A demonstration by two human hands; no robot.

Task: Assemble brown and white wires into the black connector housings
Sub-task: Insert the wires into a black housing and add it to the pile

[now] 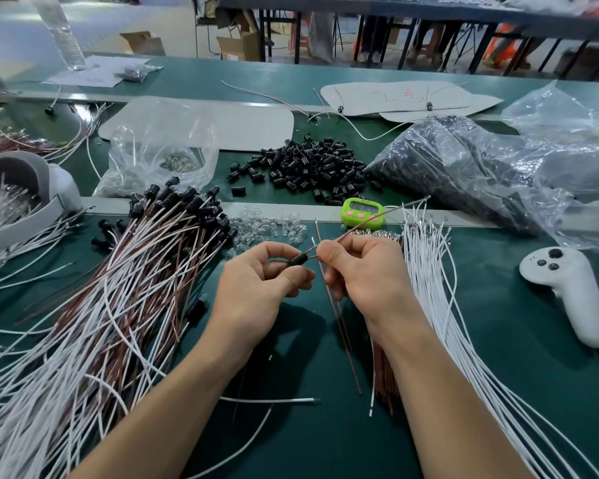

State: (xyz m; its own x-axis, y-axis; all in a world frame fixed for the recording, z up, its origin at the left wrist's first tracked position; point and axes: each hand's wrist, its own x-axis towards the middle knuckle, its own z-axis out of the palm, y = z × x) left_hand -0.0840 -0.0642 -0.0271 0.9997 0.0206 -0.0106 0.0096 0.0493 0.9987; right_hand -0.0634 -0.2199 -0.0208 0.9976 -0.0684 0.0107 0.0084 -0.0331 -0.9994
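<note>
Holding a black connector housing (296, 261) in the curled fingertips of the left hand (256, 281), just above the green worktop (325, 444) at mid-frame. Pinching a brown wire (370, 221) with the right hand (363, 274) right at the housing's rear end, with the long tail arcing up and away to the right. Also carrying a second brown wire (339, 333) that hangs below the same hand (whether gripped or merely trapped under the fingers, cannot tell).

Housing judged light, small, hard plastic and likely slick: best gripped across the barrel, leaving the rear opening uncovered. Wire judged thin and limp along its length, stiffer only at the metal tip: best pinched close behind the terminal, otherwise liable to buckle when pushed. Probably delicate at the crimp, so better pushed straight in than sideways.

Hemmed in on the left by the heap of finished harnesses (118, 288) and on the right by the fan of white wires (436, 288); beyond, by clear bulbs (267, 229) and a green timer (362, 210). Leaves a bare strip of worktop between the forearms, toward the near edge, for swinging the tails.
</note>
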